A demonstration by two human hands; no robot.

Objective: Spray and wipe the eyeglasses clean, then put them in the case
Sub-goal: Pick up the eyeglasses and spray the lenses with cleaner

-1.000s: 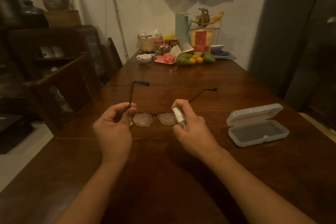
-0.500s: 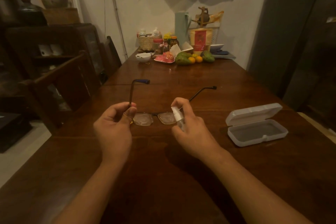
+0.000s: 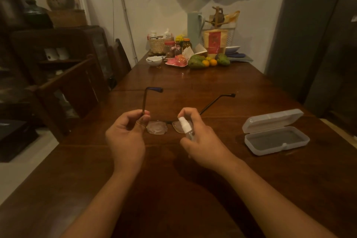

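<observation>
Left hand grip: the left hand (image 3: 126, 137) pinches the eyeglasses (image 3: 156, 127) at the left end of the frame, thumb and forefinger closed on the hinge where the temple arm meets the lens.
Right hand grip: the right hand (image 3: 201, 137) is wrapped around a small spray bottle (image 3: 186, 128), fingers closed on its clear body; the forefinger curls over the top of the white nozzle.
Spray bottle: tilted, its white head pointing toward the lenses, just in front of the right lens and partly covering it.
Eyeglasses: held above the table (image 3: 193, 189) between the two hands, lenses toward the person, both temple arms unfolded and pointing away toward the far end of the table. The left arm rises steeply with a dark blue tip; the right arm slants off behind the right hand.
Lenses: the left lens looks cloudy or wet; the right one is mostly hidden by the bottle.
Case (image 3: 274, 135): a translucent plastic case lies open on the table to the right of the right hand, well apart from it, lid hinged back, tray holding nothing visible.
Far end of table: fruit (image 3: 207, 61), a small white bowl (image 3: 154, 61), jars and a woven basket (image 3: 157, 44) stand against the wall.
Left side: a dark wooden chair (image 3: 77, 87) stands beside the table.
</observation>
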